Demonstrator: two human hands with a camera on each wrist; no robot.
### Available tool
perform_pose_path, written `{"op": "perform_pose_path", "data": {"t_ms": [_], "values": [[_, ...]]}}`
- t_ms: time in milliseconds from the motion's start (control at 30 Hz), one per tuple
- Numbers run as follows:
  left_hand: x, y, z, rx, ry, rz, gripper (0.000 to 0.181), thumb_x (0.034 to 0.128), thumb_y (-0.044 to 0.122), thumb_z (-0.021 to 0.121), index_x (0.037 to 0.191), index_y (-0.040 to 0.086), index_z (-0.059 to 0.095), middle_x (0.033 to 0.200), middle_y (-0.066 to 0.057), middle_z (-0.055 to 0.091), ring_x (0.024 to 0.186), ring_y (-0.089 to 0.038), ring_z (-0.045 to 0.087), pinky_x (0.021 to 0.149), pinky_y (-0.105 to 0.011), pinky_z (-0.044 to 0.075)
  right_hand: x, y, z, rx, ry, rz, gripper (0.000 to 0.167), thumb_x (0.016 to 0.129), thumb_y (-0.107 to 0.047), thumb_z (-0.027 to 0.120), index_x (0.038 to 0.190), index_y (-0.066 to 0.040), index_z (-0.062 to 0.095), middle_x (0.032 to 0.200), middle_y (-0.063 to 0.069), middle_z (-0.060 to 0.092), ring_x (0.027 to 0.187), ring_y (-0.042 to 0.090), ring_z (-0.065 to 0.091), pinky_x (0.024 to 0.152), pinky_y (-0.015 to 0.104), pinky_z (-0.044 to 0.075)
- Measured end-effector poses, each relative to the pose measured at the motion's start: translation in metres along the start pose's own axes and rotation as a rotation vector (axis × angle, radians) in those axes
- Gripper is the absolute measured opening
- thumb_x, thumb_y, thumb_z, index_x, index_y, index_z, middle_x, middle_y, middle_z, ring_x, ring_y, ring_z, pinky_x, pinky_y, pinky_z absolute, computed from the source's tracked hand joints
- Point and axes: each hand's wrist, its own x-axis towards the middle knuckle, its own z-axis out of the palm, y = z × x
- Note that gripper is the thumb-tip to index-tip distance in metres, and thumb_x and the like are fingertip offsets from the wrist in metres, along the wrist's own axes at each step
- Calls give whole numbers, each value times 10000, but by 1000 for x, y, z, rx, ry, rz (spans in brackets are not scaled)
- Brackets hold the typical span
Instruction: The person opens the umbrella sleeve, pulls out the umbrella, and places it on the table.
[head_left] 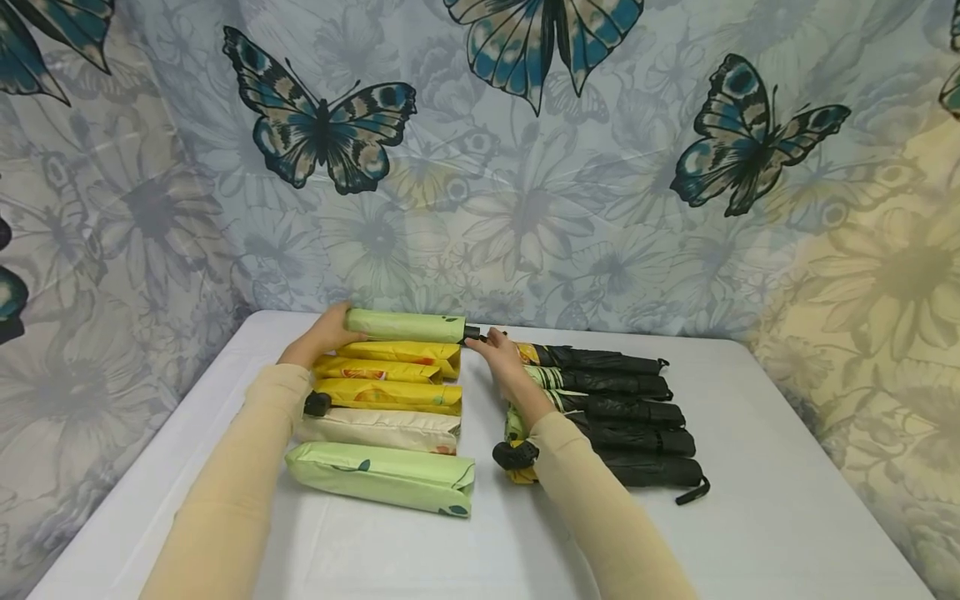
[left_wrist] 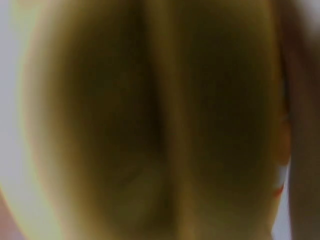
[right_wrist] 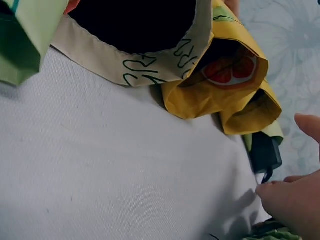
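At the back of the table lies a light green umbrella sleeve (head_left: pixel 405 326) with a black umbrella end (head_left: pixel 472 332) sticking out on its right. My left hand (head_left: pixel 322 335) grips the sleeve's left end. Beside the black end is my right hand (head_left: pixel 498 354), thumb and fingers spread apart. In the right wrist view, its fingertips come close to the small strap (right_wrist: pixel 267 176); contact is unclear. Nearer me lie several yellow sleeves (head_left: pixel 401 396), a cream sleeve (head_left: pixel 382 428) and another green sleeve (head_left: pixel 382 479). The left wrist view is mostly a blurred yellow surface.
Several folded black umbrellas (head_left: pixel 637 433) lie in a row on the right, partly behind my right forearm. A black knob (head_left: pixel 318 404) shows at the left of the sleeves. The white table (head_left: pixel 375 554) meets a butterfly-print cloth (head_left: pixel 525 208) at the back.
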Motion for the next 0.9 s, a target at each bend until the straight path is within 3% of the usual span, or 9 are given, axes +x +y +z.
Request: {"op": "perform_pose_path", "data": {"t_ms": [300, 433, 533, 900], "values": [[-1, -1, -1, 21, 13, -22, 735, 939, 128, 634, 1474, -157, 217, 1508, -372, 262, 1383, -523, 292, 1161, -600, 289, 3, 3, 5, -7, -48, 32, 820, 956, -334, 618, 1581, -141, 123, 1656, 86, 107, 1535, 282, 108, 1252, 506, 140], [-3, -2, -2, 21, 24, -59, 708, 938, 113, 640, 1477, -132, 253, 1483, -359, 317, 1340, -506, 370, 1115, -578, 373, 5, 4, 6, -36, -73, 45, 835, 947, -359, 625, 1583, -164, 120, 1657, 91, 96, 1535, 295, 93, 1243, 537, 147], [-4, -3, -3, -26, 27, -83, 691, 938, 98, 638, 1480, -114, 267, 1464, -343, 351, 1301, -487, 424, 1065, -548, 441, 6, 5, 7, -41, -76, 44, 830, 944, -360, 628, 1581, -164, 135, 1655, 97, 107, 1532, 309, 101, 1237, 550, 156], [-6, -5, -1, -94, 31, -104, 596, 940, 90, 621, 1411, -94, 304, 1398, -367, 391, 1252, -486, 454, 1013, -535, 469, 1, 2, 13, 122, -2, 0, 759, 949, -272, 637, 1557, -102, 215, 1643, 125, 143, 1526, 308, 132, 1250, 485, 172]]}}
